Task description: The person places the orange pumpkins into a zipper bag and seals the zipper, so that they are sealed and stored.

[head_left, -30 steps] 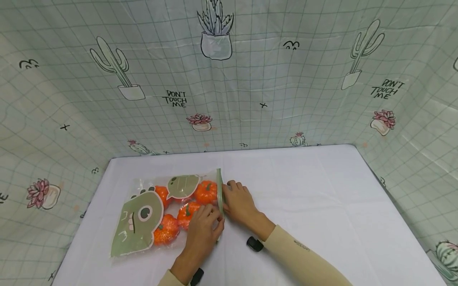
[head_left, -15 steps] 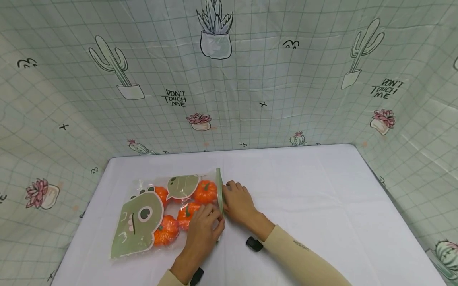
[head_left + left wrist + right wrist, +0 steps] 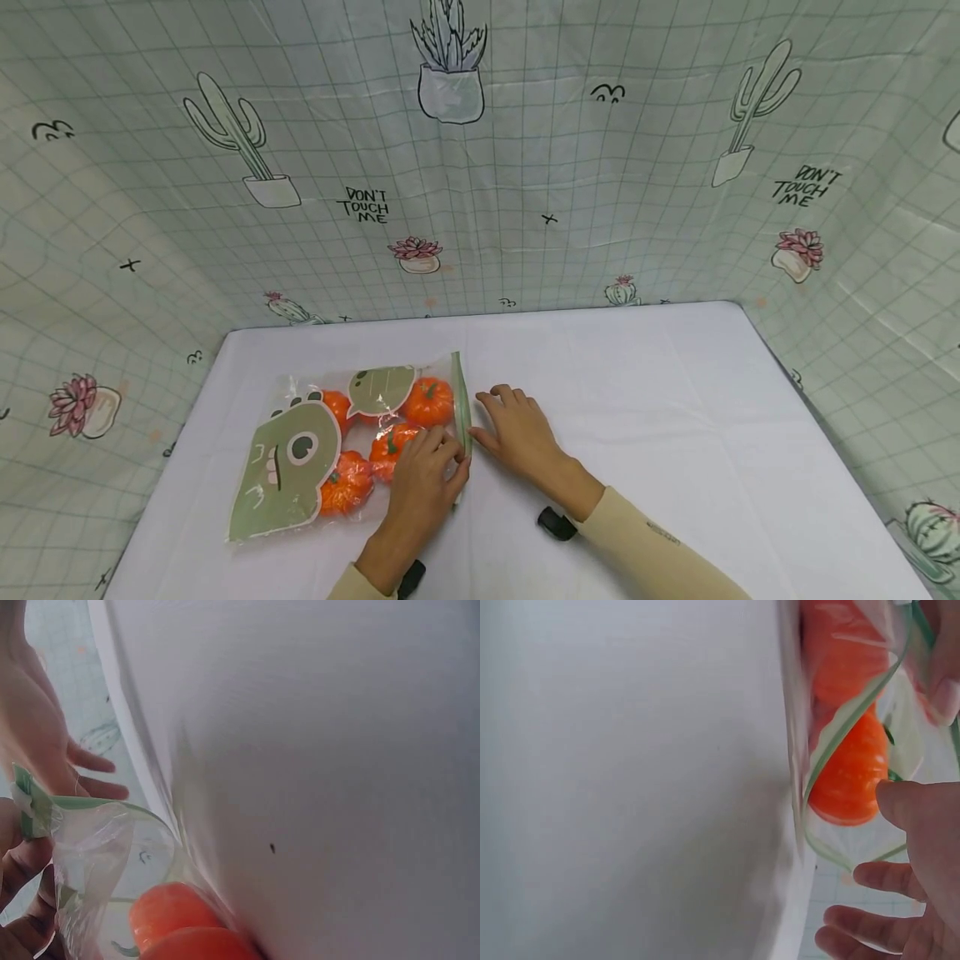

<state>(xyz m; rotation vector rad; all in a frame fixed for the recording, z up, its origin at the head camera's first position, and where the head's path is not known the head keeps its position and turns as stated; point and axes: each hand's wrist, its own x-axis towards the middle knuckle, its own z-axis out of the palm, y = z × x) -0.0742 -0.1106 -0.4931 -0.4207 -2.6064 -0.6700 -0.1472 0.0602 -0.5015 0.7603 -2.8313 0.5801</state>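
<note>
A clear zip bag (image 3: 285, 479) with a printed green dinosaur lies on the left of the table, holding several small orange toy pumpkins (image 3: 429, 402). Its green zip edge (image 3: 459, 392) faces right, and in the right wrist view the two green strips (image 3: 859, 712) stand apart, with the mouth parted. My left hand (image 3: 423, 479) pinches the near part of that edge, as the left wrist view also shows. Just right of the mouth is my right hand (image 3: 521, 429), fingers spread and gripping nothing; its thumb is close to the edge, and whether it touches I cannot tell.
A white cloth covers the table (image 3: 660, 417), whose right side stretches beyond my right hand. A patterned curtain (image 3: 510, 167) with cactus drawings rises behind and on both sides. Black wrist devices (image 3: 557, 523) sit under the sleeves.
My right hand has let go of the zip edge and moved a little right, its fingers spreading. The left hand and the bag stay nearly where they were.
</note>
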